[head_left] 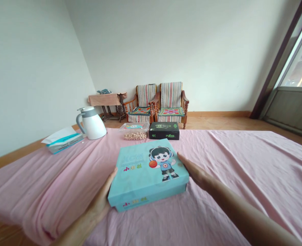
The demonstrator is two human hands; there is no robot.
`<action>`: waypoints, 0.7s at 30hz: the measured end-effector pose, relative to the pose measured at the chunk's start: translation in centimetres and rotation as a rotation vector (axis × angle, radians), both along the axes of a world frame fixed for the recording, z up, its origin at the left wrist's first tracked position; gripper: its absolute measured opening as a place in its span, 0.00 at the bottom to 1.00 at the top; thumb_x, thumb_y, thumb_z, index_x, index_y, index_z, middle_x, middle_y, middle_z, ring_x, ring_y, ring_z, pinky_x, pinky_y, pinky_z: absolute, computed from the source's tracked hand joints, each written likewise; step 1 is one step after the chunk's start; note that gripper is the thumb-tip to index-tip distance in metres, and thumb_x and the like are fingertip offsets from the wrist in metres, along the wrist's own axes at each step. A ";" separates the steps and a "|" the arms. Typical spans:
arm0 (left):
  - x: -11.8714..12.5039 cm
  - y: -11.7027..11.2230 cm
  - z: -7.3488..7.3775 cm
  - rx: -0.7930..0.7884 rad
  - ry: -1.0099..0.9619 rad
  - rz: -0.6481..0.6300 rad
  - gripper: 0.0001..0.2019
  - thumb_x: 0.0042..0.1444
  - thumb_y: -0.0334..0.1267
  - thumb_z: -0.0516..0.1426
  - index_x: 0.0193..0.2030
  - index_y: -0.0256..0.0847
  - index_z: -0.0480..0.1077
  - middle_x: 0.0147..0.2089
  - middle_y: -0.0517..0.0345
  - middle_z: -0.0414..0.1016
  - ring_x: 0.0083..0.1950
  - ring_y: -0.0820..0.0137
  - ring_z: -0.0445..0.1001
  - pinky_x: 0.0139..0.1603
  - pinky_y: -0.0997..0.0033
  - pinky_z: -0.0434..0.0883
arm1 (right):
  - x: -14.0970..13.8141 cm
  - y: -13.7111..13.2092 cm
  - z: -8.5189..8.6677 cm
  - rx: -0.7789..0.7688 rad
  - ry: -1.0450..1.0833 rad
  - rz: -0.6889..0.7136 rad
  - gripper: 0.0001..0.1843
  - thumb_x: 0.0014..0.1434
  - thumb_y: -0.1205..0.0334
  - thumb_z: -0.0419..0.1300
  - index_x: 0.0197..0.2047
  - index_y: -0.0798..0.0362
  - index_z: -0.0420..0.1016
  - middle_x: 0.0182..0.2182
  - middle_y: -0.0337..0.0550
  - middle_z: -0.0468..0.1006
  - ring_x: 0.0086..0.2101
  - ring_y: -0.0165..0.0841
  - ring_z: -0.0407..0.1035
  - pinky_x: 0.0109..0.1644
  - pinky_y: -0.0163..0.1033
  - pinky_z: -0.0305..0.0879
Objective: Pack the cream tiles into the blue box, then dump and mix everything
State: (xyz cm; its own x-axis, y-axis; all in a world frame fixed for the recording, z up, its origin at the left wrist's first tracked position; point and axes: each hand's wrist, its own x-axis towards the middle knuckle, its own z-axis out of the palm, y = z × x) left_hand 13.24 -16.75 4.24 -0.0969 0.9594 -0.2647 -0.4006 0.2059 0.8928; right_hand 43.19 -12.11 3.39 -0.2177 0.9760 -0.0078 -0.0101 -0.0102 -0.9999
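Note:
A light-blue lidded cardboard shoebox (134,176) with a cartoon child holding a basketball on its lid sits in front of me, turned slightly. My left hand (104,195) presses against its left side, and my right hand (195,171) lies along the right side, so the box is held between both. Some fingers of each hand are hidden by the box. Beyond it stand a clear plastic tub of nuts or similar round pieces (135,136) and a black box with green print (164,131).
A pink cloth (243,177) with folds covers the table. At the left are a white thermos jug (93,124) and a pack of tissues (64,140). Past the table are two wooden armchairs (170,97), a small cloth-covered stand (105,99) and a door (291,99).

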 end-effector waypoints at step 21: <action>13.4 9.2 2.1 0.139 -0.180 -0.291 0.28 0.53 0.52 0.58 0.55 0.34 0.69 0.51 0.46 0.77 0.54 0.55 0.74 0.55 0.60 0.70 | 9.3 -0.3 4.2 -0.282 0.472 -0.367 0.25 0.53 0.58 0.63 0.52 0.62 0.72 0.38 0.53 0.82 0.33 0.41 0.77 0.40 0.42 0.75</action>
